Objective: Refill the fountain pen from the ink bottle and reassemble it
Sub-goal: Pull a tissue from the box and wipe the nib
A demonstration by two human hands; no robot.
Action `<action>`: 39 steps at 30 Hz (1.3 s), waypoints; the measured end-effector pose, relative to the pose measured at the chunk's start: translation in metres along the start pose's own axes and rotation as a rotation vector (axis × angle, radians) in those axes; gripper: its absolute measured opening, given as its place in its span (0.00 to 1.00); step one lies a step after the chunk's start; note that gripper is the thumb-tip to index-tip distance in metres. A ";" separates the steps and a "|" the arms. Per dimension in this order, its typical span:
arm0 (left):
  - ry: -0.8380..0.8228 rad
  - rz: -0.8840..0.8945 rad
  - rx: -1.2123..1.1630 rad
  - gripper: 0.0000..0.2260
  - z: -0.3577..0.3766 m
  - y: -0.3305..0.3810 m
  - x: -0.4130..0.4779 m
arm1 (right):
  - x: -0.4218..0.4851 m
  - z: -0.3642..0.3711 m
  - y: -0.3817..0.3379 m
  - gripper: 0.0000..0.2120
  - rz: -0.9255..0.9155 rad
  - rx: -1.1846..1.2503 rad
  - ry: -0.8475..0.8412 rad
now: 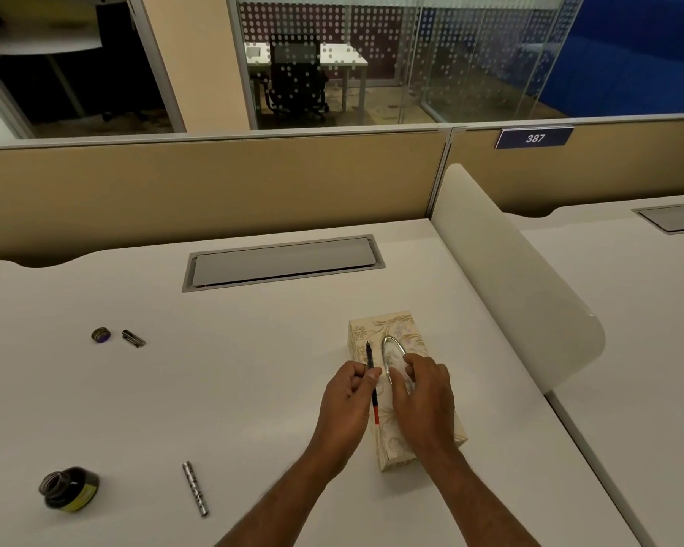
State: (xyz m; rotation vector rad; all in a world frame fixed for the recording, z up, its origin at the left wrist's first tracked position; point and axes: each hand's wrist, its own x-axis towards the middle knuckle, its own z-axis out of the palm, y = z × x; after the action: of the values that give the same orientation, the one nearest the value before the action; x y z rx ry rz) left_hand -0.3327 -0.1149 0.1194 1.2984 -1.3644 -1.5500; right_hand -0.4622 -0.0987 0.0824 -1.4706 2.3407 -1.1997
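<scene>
My left hand (350, 392) pinches the thin inner part of the fountain pen (370, 359), nib end pointing away, red end showing below the fingers. My right hand (423, 392) rests on the patterned tissue box (395, 329), fingers at its oval opening; whether they hold a tissue is hidden. The open ink bottle (68, 487) stands at the near left. The silver pen barrel (195, 488) lies near it. The pen cap (133, 338) and the bottle lid (100, 334) lie farther back on the left.
The white desk (253, 369) has a grey cable flap (283, 262) at the back centre. A tan partition (214, 183) runs behind it. A curved white divider (522, 278) rises on the right, just beyond the tissue box.
</scene>
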 end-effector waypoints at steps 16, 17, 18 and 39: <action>-0.010 -0.049 0.046 0.12 0.000 0.011 0.001 | 0.008 0.001 -0.001 0.02 0.087 0.114 0.064; -0.009 -0.052 0.044 0.12 0.000 0.011 0.000 | 0.008 0.000 -0.001 0.03 0.092 0.136 0.079; -0.009 -0.056 0.041 0.12 0.000 0.012 0.000 | 0.008 -0.001 -0.001 0.03 0.098 0.159 0.090; 0.017 0.019 -0.059 0.09 -0.041 0.088 -0.073 | -0.003 -0.086 -0.100 0.05 0.471 0.916 -0.149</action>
State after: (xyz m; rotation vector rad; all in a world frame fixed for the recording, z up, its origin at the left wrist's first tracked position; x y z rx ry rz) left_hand -0.2844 -0.0764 0.2237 1.2569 -1.3076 -1.5512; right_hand -0.4328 -0.0696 0.2076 -0.6244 1.5180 -1.5962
